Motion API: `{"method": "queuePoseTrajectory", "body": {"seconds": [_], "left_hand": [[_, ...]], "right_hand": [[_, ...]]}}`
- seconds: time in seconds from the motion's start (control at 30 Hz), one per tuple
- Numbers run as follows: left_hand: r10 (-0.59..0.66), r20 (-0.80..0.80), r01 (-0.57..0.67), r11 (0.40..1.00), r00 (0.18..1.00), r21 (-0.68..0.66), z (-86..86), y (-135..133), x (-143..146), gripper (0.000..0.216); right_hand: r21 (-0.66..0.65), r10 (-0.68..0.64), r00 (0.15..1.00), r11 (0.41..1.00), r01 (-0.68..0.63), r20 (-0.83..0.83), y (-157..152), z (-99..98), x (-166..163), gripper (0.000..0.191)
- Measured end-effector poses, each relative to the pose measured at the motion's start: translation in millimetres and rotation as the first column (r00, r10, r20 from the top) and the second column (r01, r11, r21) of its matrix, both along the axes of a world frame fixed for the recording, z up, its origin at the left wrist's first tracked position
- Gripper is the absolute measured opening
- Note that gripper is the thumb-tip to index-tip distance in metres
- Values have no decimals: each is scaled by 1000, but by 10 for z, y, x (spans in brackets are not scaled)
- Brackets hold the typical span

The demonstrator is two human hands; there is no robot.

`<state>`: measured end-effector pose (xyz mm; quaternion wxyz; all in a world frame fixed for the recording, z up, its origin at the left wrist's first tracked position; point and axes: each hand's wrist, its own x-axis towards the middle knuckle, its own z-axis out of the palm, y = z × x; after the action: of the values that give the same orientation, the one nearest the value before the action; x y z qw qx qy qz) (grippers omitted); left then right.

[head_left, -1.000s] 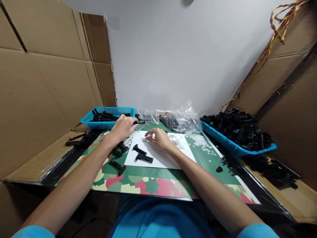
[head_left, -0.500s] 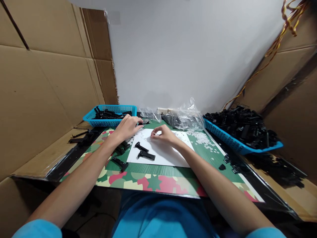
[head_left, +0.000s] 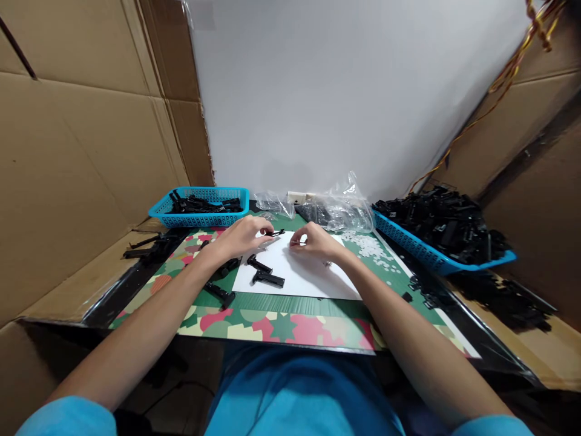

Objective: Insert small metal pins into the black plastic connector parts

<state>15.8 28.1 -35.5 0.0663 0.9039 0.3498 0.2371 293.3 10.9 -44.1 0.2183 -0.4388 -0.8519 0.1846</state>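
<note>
Our left hand (head_left: 241, 236): fingers pinching slim black part (head_left: 278, 232) near white sheet's (head_left: 302, 280) far edge, long axis roughly left-right, free end toward our right hand (head_left: 319, 243), near, apart; right fingers curled narrow (holding anything? we cannot tell).

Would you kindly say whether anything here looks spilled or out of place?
Small white discs lie scattered on the green mat, beside the white sheet; loose, with no container around them, they might be spilled.
</note>
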Motion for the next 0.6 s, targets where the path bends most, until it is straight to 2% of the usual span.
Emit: {"method": "queuePoseTrajectory", "body": {"seconds": [0.3,0.6], "left_hand": [[-29,-7,29,999,1000,-14,-55,30,22,25],[-67,-14,67,997,998,-39,-96,16,41,27]], "right_hand": [[-42,-98,991,994,102,94,-69,175,100,10],[-19,-45,986,999,49,160,-60,149,200,9]]}}
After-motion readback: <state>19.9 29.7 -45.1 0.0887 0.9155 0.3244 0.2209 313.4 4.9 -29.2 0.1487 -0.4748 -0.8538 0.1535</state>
